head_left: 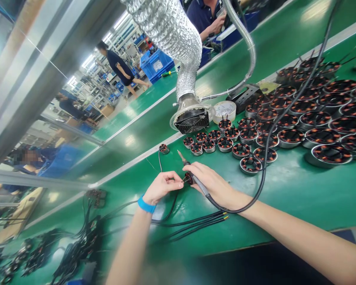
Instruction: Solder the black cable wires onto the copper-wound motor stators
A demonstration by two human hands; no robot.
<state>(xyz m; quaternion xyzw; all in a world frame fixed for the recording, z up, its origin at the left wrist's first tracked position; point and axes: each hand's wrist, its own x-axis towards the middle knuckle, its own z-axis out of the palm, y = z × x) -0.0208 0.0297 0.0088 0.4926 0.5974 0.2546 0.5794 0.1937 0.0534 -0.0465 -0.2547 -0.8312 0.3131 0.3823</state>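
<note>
A person is working at a green-topped assembly bench (287, 198), with a round silver fume-extractor hood (191, 120) on flexible foil ducting as the landmark. Directly below the hood, the left hand (161, 188), wearing a blue wristband (146, 204), is closing in a fingertip pinch on the fine wires of a small, round, dark copper-wound stator (188, 178). The right hand (210, 182) is gripping a slim black soldering iron (185, 163) like a pen, its pointed metal tip angling away from the stator (the exact spot where wire meets stator is hiding behind the fingers).

The work in hand appears to be centring on the iron and those wires, and the moment seems to be calling for steady fingers.

To the right of the hood, rows of similar round stators in silver housings (249, 152) are standing on the bench. Below and left of the hood, long black cables with yellow-tipped ends (225, 215) are lying loose, and a person in a navy shirt (204, 19) is working beyond it.
</note>
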